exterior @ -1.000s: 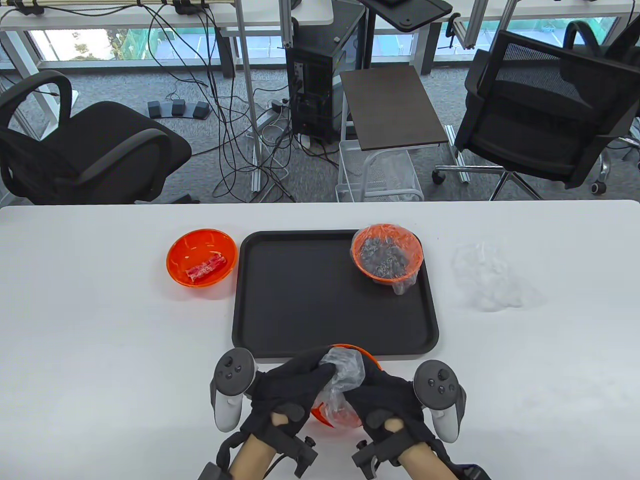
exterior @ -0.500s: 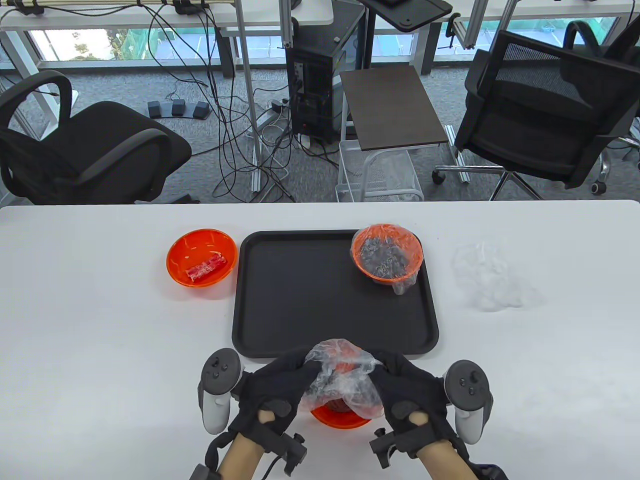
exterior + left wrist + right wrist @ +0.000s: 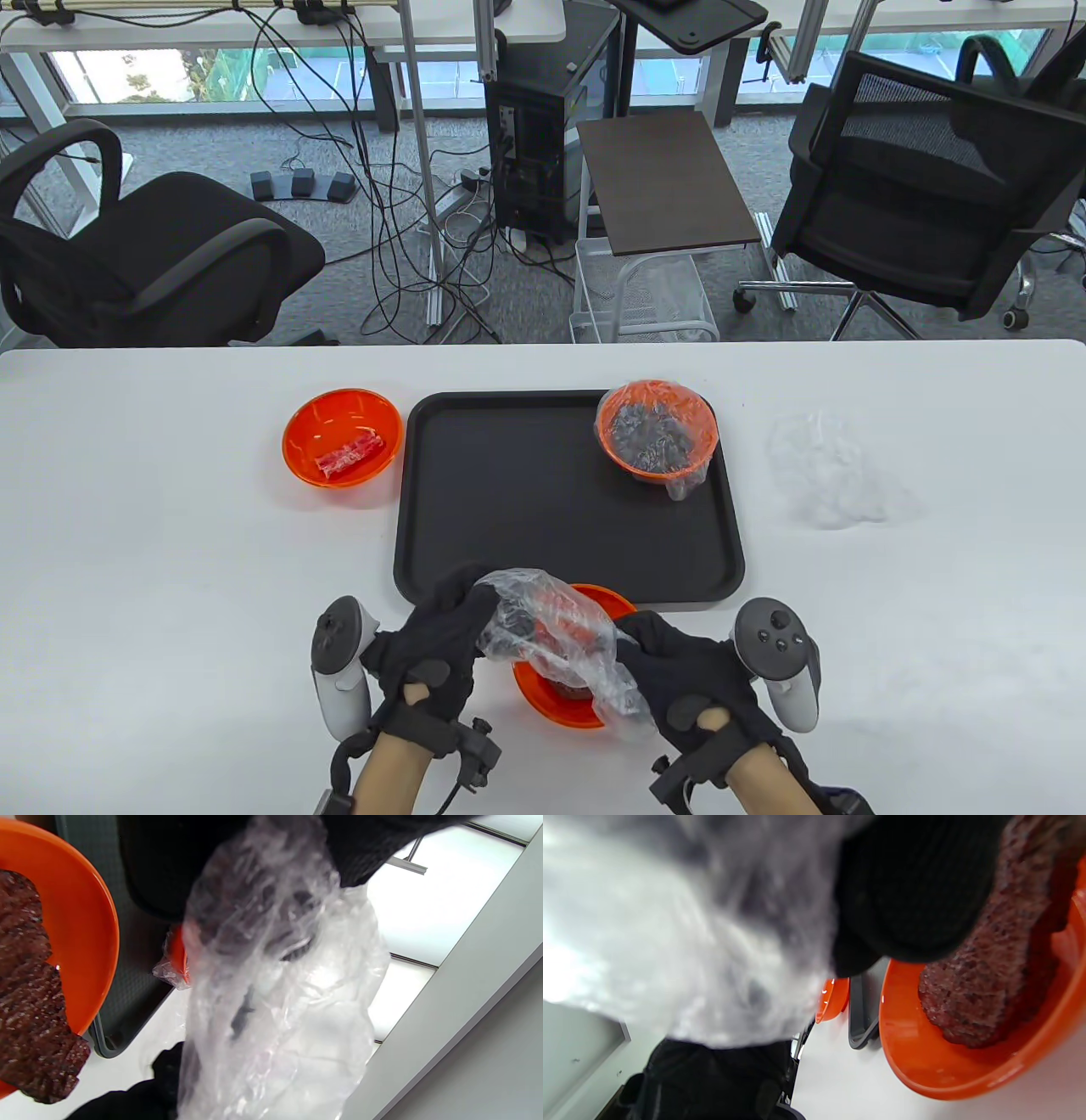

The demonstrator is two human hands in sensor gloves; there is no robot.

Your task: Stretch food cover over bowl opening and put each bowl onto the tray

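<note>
I have both hands at the near edge of the white worktop, each gripping one side of a crumpled clear food cover and holding it up above an orange bowl. My left hand has its fingers curled round the cover's left end, up near the front rim of the black tray; my right hand pinches the lower right end, so the plastic hangs slanted between them, bunched and not spread over the bowl's opening. The two hands are apart, with the bowl between and below them. The bowl stands on the worktop just in front of the tray, its far rim close to the tray's edge, and in the left wrist view it holds a dark, reddish-brown piece of food. In that same view the cover drapes down in loose folds from my black gloved fingers. On the tray's far right corner sits a second orange bowl already wrapped in plastic, with dark contents. Left of the tray, on the worktop, an uncovered orange bowl holds something red. To the right of the tray lies a loose heap of clear covers.
</note>
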